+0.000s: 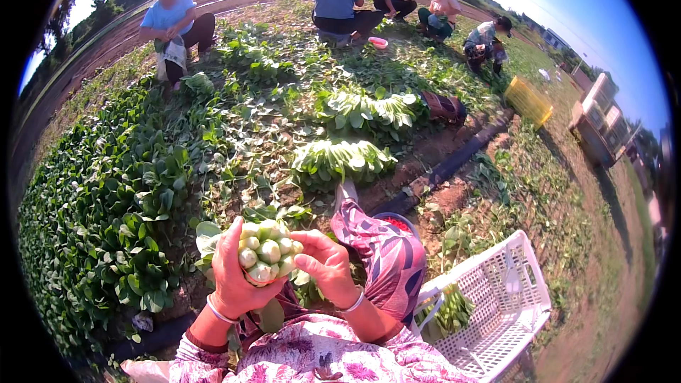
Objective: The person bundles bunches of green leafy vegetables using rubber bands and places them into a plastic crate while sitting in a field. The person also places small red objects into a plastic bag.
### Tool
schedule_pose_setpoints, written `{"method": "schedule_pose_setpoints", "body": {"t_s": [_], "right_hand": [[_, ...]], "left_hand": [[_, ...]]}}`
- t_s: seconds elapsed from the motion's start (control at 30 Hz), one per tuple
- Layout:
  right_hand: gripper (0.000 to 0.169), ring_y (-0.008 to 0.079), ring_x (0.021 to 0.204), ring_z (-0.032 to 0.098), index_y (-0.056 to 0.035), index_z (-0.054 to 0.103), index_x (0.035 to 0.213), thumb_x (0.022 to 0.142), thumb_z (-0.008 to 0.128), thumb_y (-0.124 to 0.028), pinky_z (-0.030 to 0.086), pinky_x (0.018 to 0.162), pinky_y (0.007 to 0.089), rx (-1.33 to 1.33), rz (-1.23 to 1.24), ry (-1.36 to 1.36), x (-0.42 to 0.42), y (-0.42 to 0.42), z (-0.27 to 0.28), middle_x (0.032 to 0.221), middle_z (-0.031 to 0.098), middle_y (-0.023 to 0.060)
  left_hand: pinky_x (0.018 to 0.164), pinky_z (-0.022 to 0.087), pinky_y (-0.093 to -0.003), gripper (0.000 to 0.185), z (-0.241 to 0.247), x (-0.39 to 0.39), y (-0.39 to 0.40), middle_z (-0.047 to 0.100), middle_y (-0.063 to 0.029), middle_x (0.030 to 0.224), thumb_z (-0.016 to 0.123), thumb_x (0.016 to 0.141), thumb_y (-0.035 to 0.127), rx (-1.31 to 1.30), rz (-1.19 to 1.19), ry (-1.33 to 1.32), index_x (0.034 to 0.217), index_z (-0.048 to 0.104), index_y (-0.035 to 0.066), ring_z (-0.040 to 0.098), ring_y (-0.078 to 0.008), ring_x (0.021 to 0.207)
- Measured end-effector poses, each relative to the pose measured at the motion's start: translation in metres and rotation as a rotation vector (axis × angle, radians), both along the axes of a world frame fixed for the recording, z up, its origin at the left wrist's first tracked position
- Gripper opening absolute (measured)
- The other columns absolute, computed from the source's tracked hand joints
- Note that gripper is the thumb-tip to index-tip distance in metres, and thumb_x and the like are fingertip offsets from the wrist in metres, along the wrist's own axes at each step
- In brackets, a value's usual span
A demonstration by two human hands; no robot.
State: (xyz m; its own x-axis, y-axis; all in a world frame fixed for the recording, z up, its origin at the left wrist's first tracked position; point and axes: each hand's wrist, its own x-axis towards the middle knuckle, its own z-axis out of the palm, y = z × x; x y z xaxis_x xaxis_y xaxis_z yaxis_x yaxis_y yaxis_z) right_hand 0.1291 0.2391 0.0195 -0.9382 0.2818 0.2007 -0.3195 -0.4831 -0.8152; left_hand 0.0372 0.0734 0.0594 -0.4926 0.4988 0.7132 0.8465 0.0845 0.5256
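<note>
My left hand (233, 279) cups a bundle of leafy green vegetables (267, 251) from the left and below. Its pale cut stalk ends face up towards me, and the leaves hang out beyond and beneath. A thin red band (259, 283) shows at the lower edge of the bundle. Around a stalk on the right side, the thumb and forefinger of my right hand (329, 267) close in; my other right fingers are curled. Past my knee, a row of harvested greens (343, 162) lies with pale stalks upward, and a second row (372, 109) is behind it.
A white plastic crate (495, 298) with some greens stands at my right. A bowl (414, 226) with red contents sits by my leg. A black hose (447, 162) crosses the soil. Standing crop (106, 213) fills the left. Several people crouch or sit ahead, near a yellow crate (528, 101).
</note>
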Motion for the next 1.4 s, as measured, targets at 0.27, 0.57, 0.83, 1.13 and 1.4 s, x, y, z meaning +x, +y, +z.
{"method": "schedule_pose_setpoints", "body": {"t_s": [0.27, 0.57, 0.83, 1.13, 1.4], "right_hand": [[0.062, 0.0161, 0.113, 0.056, 0.0018, 0.051, 0.129, 0.088, 0.078, -0.035, 0.046, 0.099, 0.0336, 0.235, -0.301, 0.045, 0.011, 0.029, -0.011, 0.122, 0.06, 0.0094], [0.078, 0.0166, 0.121, 0.052, 0.0027, 0.037, 0.146, 0.098, 0.055, -0.055, 0.039, 0.106, 0.0311, 0.156, -0.165, 0.006, 0.016, 0.018, -0.009, 0.133, 0.054, 0.0121], [0.07, 0.0148, 0.112, 0.057, 0.0028, 0.041, 0.141, 0.101, 0.049, -0.054, 0.044, 0.099, 0.029, 0.077, -0.3, -0.004, 0.014, 0.004, -0.025, 0.122, 0.062, 0.0107], [0.063, 0.0141, 0.109, 0.058, 0.0038, 0.045, 0.137, 0.102, 0.05, -0.048, 0.045, 0.097, 0.0293, 0.02, -0.354, -0.037, 0.022, 0.007, -0.034, 0.119, 0.063, 0.0106], [0.059, 0.0133, 0.105, 0.058, 0.0042, 0.048, 0.135, 0.103, 0.049, -0.045, 0.045, 0.095, 0.028, 0.021, -0.413, -0.066, 0.027, 0.012, -0.038, 0.115, 0.064, 0.0096]], "left_hand": [[0.107, 0.044, -0.0402, 0.12, -0.013, 0.017, 0.04, 0.051, -0.0115, 0.134, 0.095, 0.051, 0.008, 0.253, -0.432, -0.908, 0.151, 0.028, 0.003, 0.054, -0.0246, 0.124], [0.106, 0.046, -0.0392, 0.111, -0.041, 0.023, 0.056, 0.057, -0.0128, 0.132, 0.089, 0.05, 0.007, 0.361, -0.51, -1.224, 0.146, 0.036, 0.001, 0.058, -0.0254, 0.121], [0.104, 0.047, -0.0374, 0.105, -0.045, 0.026, 0.058, 0.058, -0.0127, 0.129, 0.09, 0.051, 0.013, 0.306, -0.492, -1.187, 0.142, 0.039, 0.0, 0.058, -0.0248, 0.119], [0.103, 0.047, -0.0368, 0.105, -0.048, 0.034, 0.065, 0.058, -0.0115, 0.128, 0.092, 0.05, 0.012, 0.283, -0.497, -1.185, 0.14, 0.04, 0.0, 0.058, -0.0239, 0.117], [0.104, 0.046, -0.037, 0.105, -0.052, 0.04, 0.072, 0.057, -0.0117, 0.129, 0.092, 0.05, 0.01, 0.272, -0.507, -1.216, 0.14, 0.039, 0.001, 0.057, -0.0243, 0.119]]}}
